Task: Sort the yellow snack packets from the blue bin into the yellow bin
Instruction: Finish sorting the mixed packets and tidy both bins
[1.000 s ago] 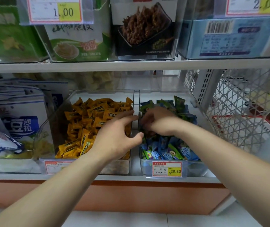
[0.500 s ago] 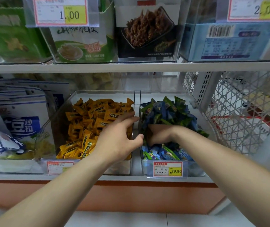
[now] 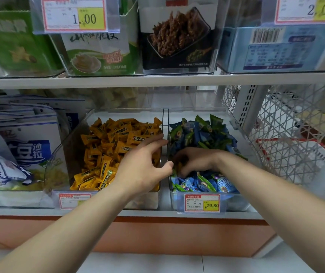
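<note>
Shelf (image 3: 157, 80) runs across the view above; two clear bins sit side by side below it. Left bin (image 3: 106, 119) holds the yellow packets (image 3: 106, 154). Right bin (image 3: 234, 123) holds blue and green packets (image 3: 201, 134).

My left hand (image 3: 143, 170) hovers over the right side of the yellow bin, fingers spread and loose, holding nothing. Fingertips reach toward the divider between the bins, much as half a second ago.

My right hand (image 3: 195, 161) is dug into the blue bin near its front left corner, knuckles up, fingers curled down among the packets. One second ago it lay higher on the heap; since then it has pushed lower and nearer the front. A bit of yellow-orange (image 3: 179, 166) shows under the curled fingers, just beside the divider. It looks like a yellow packet, but I cannot tell whether the fingers have actually closed on it.

Price tag (image 3: 202, 202) on the blue bin front reads 29.80.
</note>
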A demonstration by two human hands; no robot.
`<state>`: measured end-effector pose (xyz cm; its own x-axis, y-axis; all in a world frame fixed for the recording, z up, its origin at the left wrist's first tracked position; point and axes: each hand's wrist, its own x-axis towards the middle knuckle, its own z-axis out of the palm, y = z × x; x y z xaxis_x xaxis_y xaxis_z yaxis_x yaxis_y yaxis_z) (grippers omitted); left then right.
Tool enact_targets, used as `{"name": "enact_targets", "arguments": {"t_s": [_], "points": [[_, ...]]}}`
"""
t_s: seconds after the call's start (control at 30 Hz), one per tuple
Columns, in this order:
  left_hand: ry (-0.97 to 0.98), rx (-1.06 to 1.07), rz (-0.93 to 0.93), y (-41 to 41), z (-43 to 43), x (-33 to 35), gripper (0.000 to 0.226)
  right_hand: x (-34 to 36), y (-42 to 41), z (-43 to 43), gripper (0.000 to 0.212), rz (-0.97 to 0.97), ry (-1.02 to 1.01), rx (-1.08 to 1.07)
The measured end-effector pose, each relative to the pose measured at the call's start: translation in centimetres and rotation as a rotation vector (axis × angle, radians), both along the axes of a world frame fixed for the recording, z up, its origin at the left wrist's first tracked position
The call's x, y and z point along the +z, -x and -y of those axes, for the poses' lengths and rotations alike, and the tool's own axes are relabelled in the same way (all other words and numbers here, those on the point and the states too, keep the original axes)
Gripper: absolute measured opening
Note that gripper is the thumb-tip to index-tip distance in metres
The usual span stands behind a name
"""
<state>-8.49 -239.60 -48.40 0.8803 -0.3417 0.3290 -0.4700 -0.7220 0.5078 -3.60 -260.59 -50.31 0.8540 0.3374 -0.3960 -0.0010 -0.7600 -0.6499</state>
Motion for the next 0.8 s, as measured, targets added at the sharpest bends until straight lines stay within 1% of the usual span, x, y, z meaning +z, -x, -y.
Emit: {"name": "enact_targets", "arguments": {"t_s": [0.13, 0.3, 0.37, 0.43, 0.53, 0.67, 0.8], "points": [[0.013, 0.002, -0.001, -0.1, -0.1, -0.1, 0.062, -0.1, 0.2, -0.1, 0.052, -0.021, 0.014, 0.039], [0.022, 0.007, -0.002, 0.0, 0.0, -0.2, 0.066, -0.4, 0.1, -0.4, 0.027, -0.002, -0.074, -0.031], [0.023, 0.011, 0.003, 0.0, 0.0, -0.2, 0.066, -0.2, 0.1, -0.2, 0.026, -0.011, -0.095, -0.041], [0.02, 0.01, 0.006, 0.0, 0.0, -0.2, 0.066, -0.1, 0.2, -0.2, 0.027, 0.001, -0.058, 0.009], [0.018, 0.016, 0.011, 0.0, 0.0, -0.3, 0.065, 0.1, 0.4, -0.1, 0.023, 0.052, -0.066, 0.03], [0.012, 0.017, 0.023, -0.1, 0.0, -0.3, 0.065, 1.0, 0.8, 0.5, 0.026, 0.197, -0.159, -0.014], [0.017, 0.01, 0.02, -0.3, -0.1, -0.2, 0.064, 2.3, 1.7, 1.8, 0.029, 0.324, -0.392, -0.091]]}}
